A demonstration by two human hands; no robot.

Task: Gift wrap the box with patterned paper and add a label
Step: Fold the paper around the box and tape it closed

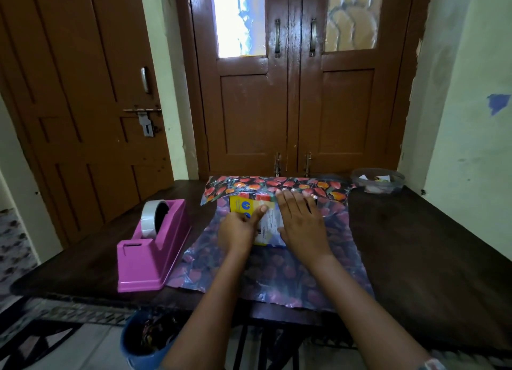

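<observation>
Table [415, 245] is bearing flimsy-looking patterned paper [277, 275]. Right hand [300, 223] is lying flat on the stiff-looking box [242, 203]; left hand [235, 231] is curling at its 9 o'clock edge, hold unclear.

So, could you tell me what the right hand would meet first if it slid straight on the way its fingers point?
Most likely the folded-up flap of the patterned paper, just ahead of the right hand, which lies flat on the box; depth is hard to judge, but nothing else shows between.
</observation>
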